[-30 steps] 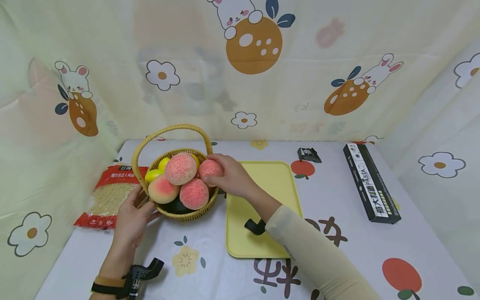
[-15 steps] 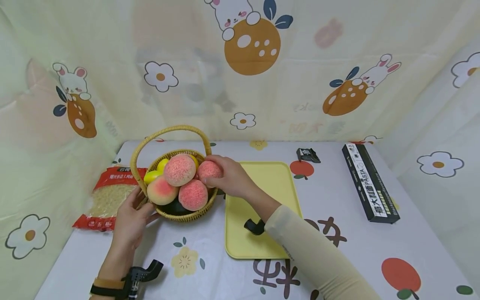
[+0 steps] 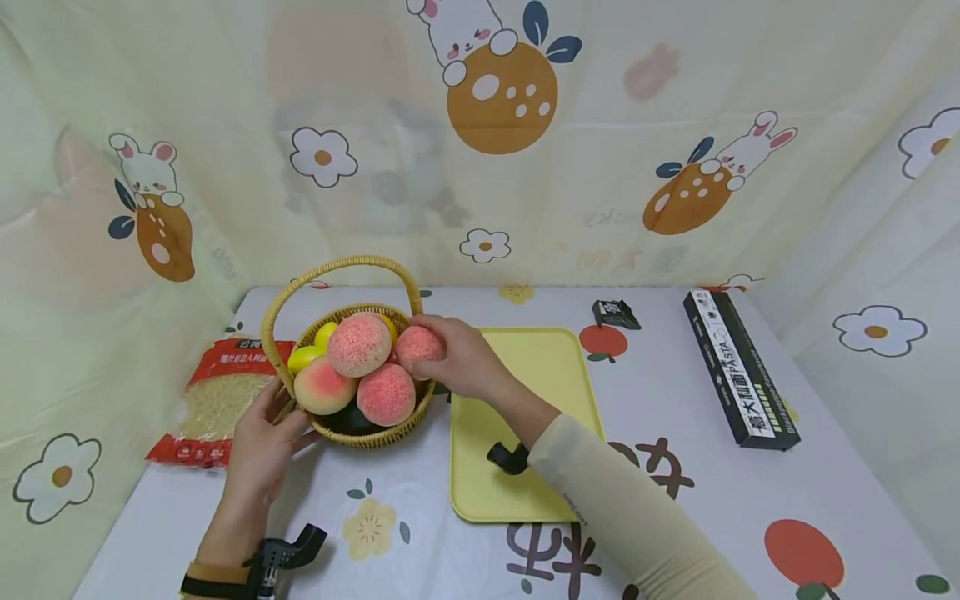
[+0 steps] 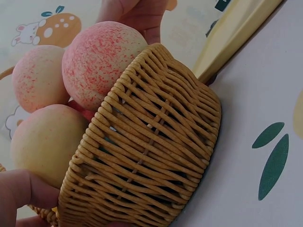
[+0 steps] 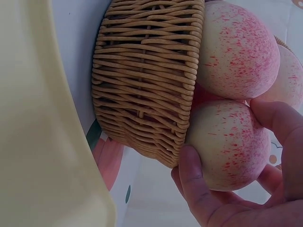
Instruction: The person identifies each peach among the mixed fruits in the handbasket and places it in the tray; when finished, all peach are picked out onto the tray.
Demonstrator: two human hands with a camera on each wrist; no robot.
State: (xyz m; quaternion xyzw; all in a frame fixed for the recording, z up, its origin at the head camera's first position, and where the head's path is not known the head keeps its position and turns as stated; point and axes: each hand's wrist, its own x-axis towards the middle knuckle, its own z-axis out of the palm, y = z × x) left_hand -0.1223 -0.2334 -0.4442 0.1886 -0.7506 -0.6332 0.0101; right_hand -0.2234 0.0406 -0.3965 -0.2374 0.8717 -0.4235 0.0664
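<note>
A wicker basket point(image 3: 375, 438) with a tall arched handle point(image 3: 341, 265) stands at the left of the table, heaped with fruit. My left hand point(image 3: 258, 450) grips its left side, thumb at the woven rim point(image 4: 75, 158). At the basket's right edge, my right hand point(image 3: 468, 362) holds a pink-speckled peach point(image 5: 227, 146) between thumb and fingers. The held peach sits at the rim, against another peach point(image 5: 236, 49). More peaches point(image 3: 326, 385) are piled beside it, with yellow fruit point(image 3: 304, 358) behind and a dark green piece point(image 3: 351, 418) underneath.
A yellow tray point(image 3: 517, 492) lies right of the basket, under my right forearm. Behind my left hand is a red bag of pasta point(image 3: 225, 400). A small black packet point(image 3: 617, 314) and a long black pasta box point(image 3: 742, 371) lie farther right. Printed curtains surround the table.
</note>
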